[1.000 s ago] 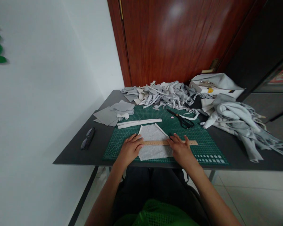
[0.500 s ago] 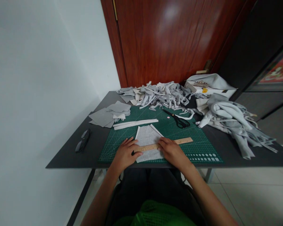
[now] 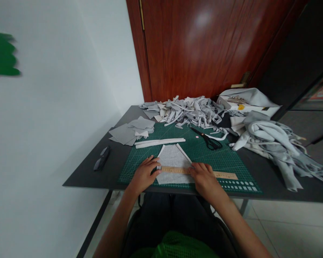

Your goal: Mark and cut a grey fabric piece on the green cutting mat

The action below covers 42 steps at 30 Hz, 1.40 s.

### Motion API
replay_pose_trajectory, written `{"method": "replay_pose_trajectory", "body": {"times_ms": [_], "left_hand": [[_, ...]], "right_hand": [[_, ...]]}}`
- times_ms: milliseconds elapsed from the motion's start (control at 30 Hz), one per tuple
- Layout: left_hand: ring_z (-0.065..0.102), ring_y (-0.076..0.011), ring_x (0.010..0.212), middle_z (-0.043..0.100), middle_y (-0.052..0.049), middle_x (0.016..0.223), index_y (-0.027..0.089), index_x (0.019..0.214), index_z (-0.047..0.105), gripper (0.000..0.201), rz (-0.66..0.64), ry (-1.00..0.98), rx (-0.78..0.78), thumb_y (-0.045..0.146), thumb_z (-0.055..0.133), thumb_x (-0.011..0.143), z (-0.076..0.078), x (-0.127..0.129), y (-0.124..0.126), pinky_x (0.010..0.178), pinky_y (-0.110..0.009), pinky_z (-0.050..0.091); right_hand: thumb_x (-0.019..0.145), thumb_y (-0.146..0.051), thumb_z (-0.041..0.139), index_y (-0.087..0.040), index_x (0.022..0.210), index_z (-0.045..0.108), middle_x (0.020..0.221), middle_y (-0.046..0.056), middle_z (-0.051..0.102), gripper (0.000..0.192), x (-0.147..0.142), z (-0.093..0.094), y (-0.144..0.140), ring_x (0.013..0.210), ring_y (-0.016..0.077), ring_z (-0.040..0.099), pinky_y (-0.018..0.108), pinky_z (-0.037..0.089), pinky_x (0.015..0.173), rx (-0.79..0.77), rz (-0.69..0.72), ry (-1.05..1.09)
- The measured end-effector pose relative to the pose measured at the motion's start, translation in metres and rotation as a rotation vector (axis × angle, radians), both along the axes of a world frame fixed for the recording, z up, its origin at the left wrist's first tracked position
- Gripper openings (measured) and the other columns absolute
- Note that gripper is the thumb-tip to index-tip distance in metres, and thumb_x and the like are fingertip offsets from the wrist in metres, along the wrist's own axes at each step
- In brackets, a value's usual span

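Note:
A light grey fabric piece (image 3: 172,154) lies on the green cutting mat (image 3: 140,172), with narrow white strips along its two slanted sides. Across it runs a wooden ruler (image 3: 174,170), its right end reaching past the cloth onto the mat. My right hand (image 3: 204,177) is closed on the ruler near the fabric's right edge, fingers bent over it. At the fabric's left edge, close to the ruler's left end, my left hand (image 3: 144,175) rests with thumb and fingers apart. Its fingertips touch the cloth edge; whether they pinch it is unclear.
Beyond the fabric lie white strips (image 3: 160,142) and black scissors (image 3: 210,141). Grey cloth pieces (image 3: 126,133) and glasses (image 3: 102,157) are at left. A scrap heap (image 3: 193,109) lines the back; a cloth bundle (image 3: 271,138) and white box (image 3: 247,106) stand right.
The ruler has slid right and its right end has swung toward me, moved by my right hand. A small dark item seen by my left thumb no longer shows. The view has tilted slightly.

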<state>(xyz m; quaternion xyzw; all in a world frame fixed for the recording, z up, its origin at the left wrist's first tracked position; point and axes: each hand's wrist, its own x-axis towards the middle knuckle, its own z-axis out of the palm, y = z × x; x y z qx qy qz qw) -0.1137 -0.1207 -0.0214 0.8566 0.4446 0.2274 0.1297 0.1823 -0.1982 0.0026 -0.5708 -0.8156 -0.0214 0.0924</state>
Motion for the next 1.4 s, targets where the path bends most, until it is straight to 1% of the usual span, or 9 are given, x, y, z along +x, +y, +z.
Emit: {"method": "replay_pose_trajectory", "body": {"times_ms": [100, 233, 400, 600, 733, 833, 1033, 1233, 1400], "left_hand": [[0.042, -0.029, 0.153, 0.062, -0.004, 0.15, 0.026, 0.119, 0.072, 0.024, -0.021, -0.021, -0.032, 0.024, 0.065, 0.096, -0.001, -0.003, 0.001, 0.127, -0.053, 0.034], [0.038, -0.0298, 0.155, 0.06, -0.006, 0.152, 0.026, 0.123, 0.072, 0.031, -0.041, -0.052, -0.083, 0.018, 0.065, 0.093, -0.005, -0.008, 0.003, 0.128, -0.056, 0.03], [0.039, -0.0293, 0.155, 0.066, -0.004, 0.146, 0.028, 0.12, 0.074, 0.031, -0.112, -0.057, -0.12, 0.017, 0.061, 0.094, -0.001, -0.011, 0.001, 0.129, -0.061, 0.021], [0.037, -0.0319, 0.155, 0.065, -0.004, 0.146, 0.027, 0.118, 0.073, 0.024, -0.106, -0.024, -0.138, 0.031, 0.065, 0.096, 0.009, -0.004, -0.006, 0.129, -0.061, 0.02], [0.039, -0.0329, 0.154, 0.064, -0.004, 0.148, 0.027, 0.118, 0.073, 0.03, -0.06, 0.006, -0.116, 0.032, 0.076, 0.088, 0.007, -0.001, -0.008, 0.13, -0.06, 0.019], [0.038, -0.032, 0.155, 0.064, -0.004, 0.147, 0.028, 0.112, 0.075, 0.025, -0.072, 0.006, -0.131, 0.027, 0.077, 0.087, 0.005, -0.003, -0.006, 0.13, -0.06, 0.019], [0.034, -0.0318, 0.157, 0.059, -0.005, 0.153, 0.027, 0.11, 0.075, 0.026, -0.123, -0.011, -0.173, 0.023, 0.077, 0.085, 0.009, -0.01, -0.005, 0.13, -0.06, 0.015], [0.033, -0.031, 0.157, 0.058, -0.008, 0.154, 0.025, 0.106, 0.075, 0.019, -0.158, -0.059, -0.226, 0.026, 0.075, 0.087, 0.011, -0.022, -0.005, 0.13, -0.06, 0.015], [0.045, -0.0292, 0.151, 0.066, -0.007, 0.144, 0.023, 0.09, 0.074, 0.01, -0.133, -0.157, -0.247, 0.029, 0.066, 0.093, 0.015, -0.023, -0.006, 0.129, -0.054, 0.023]], "right_hand": [[0.089, 0.006, 0.042, -0.015, 0.135, 0.066, 0.136, 0.016, 0.068, 0.056, -0.004, -0.001, 0.001, 0.122, 0.0299, 0.059, 0.043, 0.04, 0.106, -0.062, 0.078, 0.031], [0.088, 0.006, 0.043, -0.014, 0.135, 0.067, 0.137, 0.016, 0.068, 0.056, -0.002, -0.003, 0.006, 0.123, 0.0293, 0.06, 0.043, 0.041, 0.106, -0.096, 0.128, 0.066], [0.087, 0.006, 0.043, -0.014, 0.139, 0.065, 0.14, 0.015, 0.067, 0.06, 0.002, -0.005, 0.006, 0.129, 0.0268, 0.058, 0.043, 0.041, 0.112, -0.09, 0.232, 0.187], [0.087, 0.006, 0.045, -0.02, 0.139, 0.067, 0.14, 0.013, 0.067, 0.062, 0.001, -0.003, 0.003, 0.129, 0.0254, 0.061, 0.045, 0.045, 0.113, -0.097, 0.301, 0.297], [0.095, -0.002, 0.047, -0.02, 0.138, 0.067, 0.142, 0.013, 0.067, 0.051, 0.006, -0.004, 0.006, 0.129, 0.0271, 0.062, 0.047, 0.047, 0.112, -0.118, 0.251, 0.274], [0.099, -0.013, 0.054, -0.017, 0.137, 0.068, 0.143, 0.015, 0.067, 0.041, 0.018, -0.008, 0.008, 0.132, 0.029, 0.061, 0.048, 0.046, 0.113, -0.147, 0.182, 0.266], [0.099, -0.015, 0.052, -0.017, 0.139, 0.068, 0.148, 0.016, 0.064, 0.043, 0.039, -0.014, 0.006, 0.136, 0.0306, 0.059, 0.052, 0.045, 0.114, -0.164, 0.065, 0.185], [0.104, -0.022, 0.049, -0.022, 0.135, 0.071, 0.146, 0.017, 0.065, 0.038, 0.031, -0.009, 0.001, 0.131, 0.0329, 0.062, 0.053, 0.049, 0.105, -0.128, 0.071, 0.102], [0.102, -0.02, 0.051, -0.025, 0.133, 0.072, 0.143, 0.018, 0.066, 0.038, 0.024, -0.013, 0.001, 0.129, 0.0359, 0.061, 0.055, 0.047, 0.103, -0.102, 0.047, 0.057]]}}
